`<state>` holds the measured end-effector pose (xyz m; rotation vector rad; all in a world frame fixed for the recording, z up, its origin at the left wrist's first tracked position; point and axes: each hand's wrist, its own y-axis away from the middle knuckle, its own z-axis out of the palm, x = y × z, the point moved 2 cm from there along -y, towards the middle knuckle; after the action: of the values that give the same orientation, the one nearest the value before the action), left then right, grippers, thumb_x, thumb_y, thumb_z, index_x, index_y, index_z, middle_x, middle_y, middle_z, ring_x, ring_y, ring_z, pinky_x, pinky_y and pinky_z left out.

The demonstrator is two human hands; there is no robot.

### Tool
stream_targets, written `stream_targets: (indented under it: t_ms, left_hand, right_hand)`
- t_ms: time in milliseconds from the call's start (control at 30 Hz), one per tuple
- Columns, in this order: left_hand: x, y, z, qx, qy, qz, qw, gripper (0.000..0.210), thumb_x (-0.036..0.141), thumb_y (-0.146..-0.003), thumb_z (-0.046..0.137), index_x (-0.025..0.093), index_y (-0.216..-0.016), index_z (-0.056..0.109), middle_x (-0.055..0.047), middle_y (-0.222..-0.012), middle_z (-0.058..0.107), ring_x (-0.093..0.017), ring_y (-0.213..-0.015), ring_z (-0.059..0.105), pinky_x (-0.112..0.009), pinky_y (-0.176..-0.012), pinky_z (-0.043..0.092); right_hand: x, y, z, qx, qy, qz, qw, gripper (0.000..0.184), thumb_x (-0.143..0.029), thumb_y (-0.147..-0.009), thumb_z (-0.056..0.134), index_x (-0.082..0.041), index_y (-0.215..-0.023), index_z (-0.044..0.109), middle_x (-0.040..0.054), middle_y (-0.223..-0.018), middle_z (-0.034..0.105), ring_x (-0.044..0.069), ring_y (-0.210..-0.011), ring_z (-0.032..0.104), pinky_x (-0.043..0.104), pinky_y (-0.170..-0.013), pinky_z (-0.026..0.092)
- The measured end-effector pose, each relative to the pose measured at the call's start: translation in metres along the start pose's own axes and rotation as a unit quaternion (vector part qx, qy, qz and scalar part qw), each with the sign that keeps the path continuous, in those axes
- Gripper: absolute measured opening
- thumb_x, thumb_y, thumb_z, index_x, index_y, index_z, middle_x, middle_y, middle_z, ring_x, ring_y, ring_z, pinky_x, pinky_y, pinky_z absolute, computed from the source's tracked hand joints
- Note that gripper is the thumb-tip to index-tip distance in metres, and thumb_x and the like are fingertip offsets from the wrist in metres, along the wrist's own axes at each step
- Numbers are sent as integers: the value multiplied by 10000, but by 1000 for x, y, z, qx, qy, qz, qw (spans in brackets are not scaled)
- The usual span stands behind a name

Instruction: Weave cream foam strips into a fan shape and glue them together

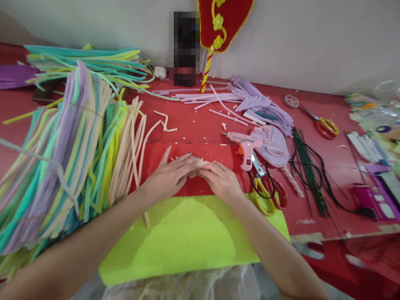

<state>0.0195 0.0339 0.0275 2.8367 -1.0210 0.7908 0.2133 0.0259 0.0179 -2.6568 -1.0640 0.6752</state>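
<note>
Holding bumpy beige piece (195, 169) — bare hands (170, 175) (221, 178), long fuzzy stems (123, 162)

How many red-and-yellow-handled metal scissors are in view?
2: one pair beside the pink glue gun, the other pair farther back, to the right. More may be hidden under the piles.

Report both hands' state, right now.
Left hand: fingers extended over the pale piece; whether it grips cannot be told.
Right hand: closed, fingers pinching the pale piece's right side.
</note>
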Motion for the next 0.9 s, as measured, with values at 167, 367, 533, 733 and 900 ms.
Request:
stream_targets:
  t_ms: [167,367,533,733,900]
  left_hand:
    - [0,0,-1,-4,4,-1,1000,437,158,-939,355,279,-1347,458,-24,-1391,511,-187,-1321,431,-563,-1166,-17]
    - [-1,0,0,-4,6,6,1000,433,149,-927,370,283,-1322,488,-33,-1387,515,-205,-1323,429,-589,-1155,-11]
    - [-2,1,0,-10,5,5,1000,425,150,-929,358,274,-1313,494,-24,-1399,502,-198,-1330,419,-572,-1159,-41]
    - [0,0,-1,-3,9,7,1000,429,161,-923,386,283,-1322,488,-40,-1390,511,-207,-1324,427,-577,-1155,-44]
    - [-1,0,-1,-4,6,7,1000,406,166,-931,375,283,-1296,508,-28,-1389,513,-201,-1326,423,-573,-1156,-45]
  right_hand:
    - [1,-2,-3,-2,-22,6,1000,234,-132,-926,444,-191,-992,661,53,-985,671,163,-864,576,316,-801,498]
    - [-1,7,-19,54,-50,31,997,258,-166,-912,507,-233,-1128,633,54,-1046,664,169,-961,610,338,-883,508]
    - [-26,30,-21,54,58,84,993,468,-267,-873,584,-225,-1333,502,136,-1343,511,280,-1253,461,461,-1005,439]
    - [-39,36,-8,-33,78,81,993,592,-429,-860,569,-238,-1400,418,159,-1474,346,338,-1378,286,556,-1053,372]
    - [-36,36,-6,-42,76,93,992,599,-440,-870,543,-224,-1411,401,172,-1469,345,348,-1379,276,584,-1057,350]
